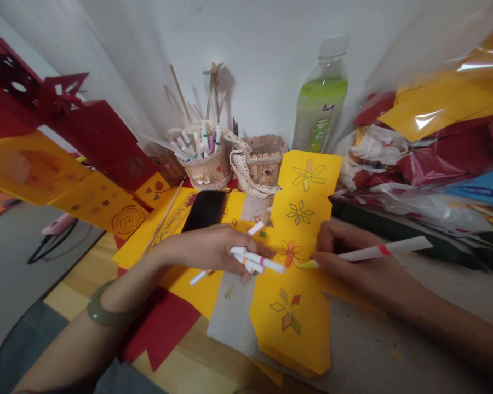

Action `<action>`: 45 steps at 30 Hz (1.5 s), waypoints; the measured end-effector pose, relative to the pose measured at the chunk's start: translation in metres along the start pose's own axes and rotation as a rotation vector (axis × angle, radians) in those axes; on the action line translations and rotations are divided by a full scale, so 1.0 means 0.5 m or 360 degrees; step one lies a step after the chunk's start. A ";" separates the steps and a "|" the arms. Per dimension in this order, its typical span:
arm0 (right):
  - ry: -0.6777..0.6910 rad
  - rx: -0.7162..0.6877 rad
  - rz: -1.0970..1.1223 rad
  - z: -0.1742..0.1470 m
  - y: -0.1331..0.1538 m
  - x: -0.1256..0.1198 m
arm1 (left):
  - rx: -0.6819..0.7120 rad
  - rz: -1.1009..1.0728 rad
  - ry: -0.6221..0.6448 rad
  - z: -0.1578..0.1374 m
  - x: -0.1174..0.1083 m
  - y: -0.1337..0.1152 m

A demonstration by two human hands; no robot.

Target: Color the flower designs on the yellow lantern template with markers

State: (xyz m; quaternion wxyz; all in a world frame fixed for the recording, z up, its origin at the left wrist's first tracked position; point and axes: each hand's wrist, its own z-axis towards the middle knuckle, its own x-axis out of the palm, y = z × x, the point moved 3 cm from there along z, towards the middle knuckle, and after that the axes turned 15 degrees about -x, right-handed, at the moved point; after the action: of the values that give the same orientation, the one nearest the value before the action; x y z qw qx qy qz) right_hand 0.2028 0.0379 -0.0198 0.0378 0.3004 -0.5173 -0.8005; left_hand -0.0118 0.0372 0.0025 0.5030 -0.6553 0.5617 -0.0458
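White wall (263, 71) behind yellow card (293, 350), marker (365, 253) in right fingers (327, 261)

The left hand (217, 246) covers the lower end of the black phone (204, 209) and parts of the white markers (267, 261). The right hand (345, 257) hides the middle of a yellow-tipped marker (406, 247). The yellow card (287, 282) blocks the base of the bottle (321, 109), whose small print is unreadable. The plastic bag (439, 158) runs off the right edge, the red paper box (102, 131) off the left.
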 end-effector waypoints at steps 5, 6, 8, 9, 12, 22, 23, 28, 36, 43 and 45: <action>0.0003 0.0003 -0.0003 0.001 0.003 0.000 | 0.0000 0.0005 0.0000 -0.001 0.000 -0.002; 0.0000 -0.0009 0.0008 0.002 0.004 0.000 | 0.0005 0.0011 -0.0003 -0.001 -0.001 -0.003; 0.0004 -0.0018 0.0016 0.002 0.004 0.000 | 0.0013 0.0013 -0.0006 -0.001 -0.001 -0.003; 0.0007 -0.0011 0.0007 0.002 0.003 0.000 | 0.0015 0.0009 -0.0005 -0.001 -0.001 -0.003; -0.0012 0.0011 -0.0008 0.000 0.002 -0.002 | 0.0019 -0.0012 -0.0002 -0.001 -0.001 -0.003; -0.0002 -0.0010 0.0016 -0.001 -0.001 0.000 | 0.0001 0.0039 -0.0007 -0.001 0.001 0.003; 0.0001 -0.0006 0.0015 0.000 -0.001 0.000 | 0.0003 0.0039 -0.0007 -0.001 0.001 0.003; -0.0056 0.0041 0.0025 0.004 0.002 -0.003 | 0.0024 0.0042 -0.0016 0.000 0.001 0.000; -0.0362 0.0160 0.0387 0.011 -0.004 -0.011 | 0.0081 0.0180 -0.0144 -0.009 -0.005 -0.004; -0.0364 0.0079 0.0494 0.012 -0.002 -0.011 | 0.0102 0.0559 -0.0867 -0.069 -0.003 -0.079; -0.0371 0.0061 0.0480 0.012 -0.001 -0.011 | 0.0166 0.0711 -0.0888 -0.094 0.036 -0.096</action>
State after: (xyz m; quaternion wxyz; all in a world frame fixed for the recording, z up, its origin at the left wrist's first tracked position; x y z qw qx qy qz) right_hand 0.2044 0.0451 -0.0158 0.0915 0.1252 -0.5724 -0.8052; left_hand -0.0015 -0.0121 0.0503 0.6674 -0.4771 0.5289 0.2173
